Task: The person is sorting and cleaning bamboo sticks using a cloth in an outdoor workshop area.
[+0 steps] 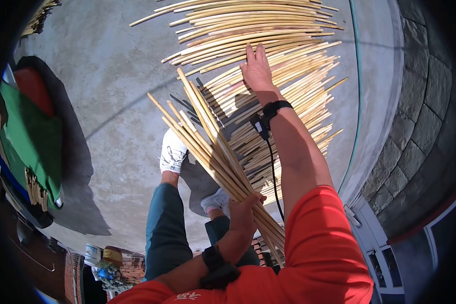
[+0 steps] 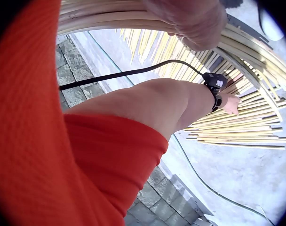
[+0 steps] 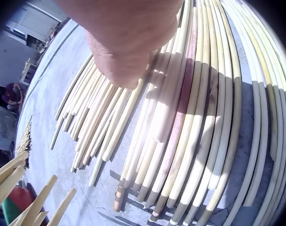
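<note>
In the head view I see the left hand (image 1: 243, 210) curled round a bundle of sticks (image 1: 228, 172), left of the hose (image 1: 360, 76); the right hand (image 1: 257, 73), fingers nearly straight, touches the laid-out sticks (image 1: 301, 63) on the ground (image 1: 101, 55), also left of that hose

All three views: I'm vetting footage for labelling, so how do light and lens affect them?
Head: hard sun, dark shadows on the ground, black fisheye corners. Left wrist: ground washed pale, held sticks look bowed. Right wrist: laid sticks curve strongly, some sunlit stretches nearly white, shadow across others; right hand looks soft up close.
</note>
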Demonstrator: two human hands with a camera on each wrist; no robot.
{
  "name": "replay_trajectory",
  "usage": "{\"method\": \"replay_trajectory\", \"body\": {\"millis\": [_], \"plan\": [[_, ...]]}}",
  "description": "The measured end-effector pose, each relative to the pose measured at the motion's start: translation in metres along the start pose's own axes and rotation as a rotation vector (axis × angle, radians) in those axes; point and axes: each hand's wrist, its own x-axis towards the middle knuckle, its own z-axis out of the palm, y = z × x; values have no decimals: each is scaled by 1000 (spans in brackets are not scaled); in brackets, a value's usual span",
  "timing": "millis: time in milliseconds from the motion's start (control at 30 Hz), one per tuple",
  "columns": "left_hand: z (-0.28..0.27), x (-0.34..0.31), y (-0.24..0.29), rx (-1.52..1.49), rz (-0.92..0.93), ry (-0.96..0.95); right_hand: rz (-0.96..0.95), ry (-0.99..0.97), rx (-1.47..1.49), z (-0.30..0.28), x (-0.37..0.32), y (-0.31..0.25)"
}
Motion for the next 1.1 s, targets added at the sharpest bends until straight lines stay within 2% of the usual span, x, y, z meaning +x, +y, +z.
{"method": "replay_trajectory", "body": {"millis": [100, 133, 233, 367, 533, 667, 733, 833, 900, 967, 1100], "plan": [[-2, 2, -1, -1, 19, 7, 69, -121, 18, -6, 26, -15], [-4, 3, -2, -9, 15, -6, 20, -169, -61, -6, 36, -17], [-7, 5, -5, -6, 5, 3, -17, -57, -74, -5, 42, -19], [-3, 1, -5, 12, 12, 18, -48, 13, 9, -2, 2, -8], [-3, 1, -7, 33, -7, 17, 178, 159, 25, 14, -67, 32], [-6, 2, -8, 62, -24, 12, 259, 86, 55, 26, -76, 36], [-5, 1, -9, 50, -9, 21, 173, -4, -14, 33, -64, 29], [-8, 2, -9, 48, 12, 24, 143, 7, 171, 12, -44, 4], [-10, 2, -10, 59, 15, 18, 160, 36, 156, 12, -42, 2], [-10, 1, -9, 63, 7, 6, 276, 29, 164, 10, -46, 6], [-10, 0, -12, 46, 9, 25, 334, 10, 33, 12, -73, 23]]}}
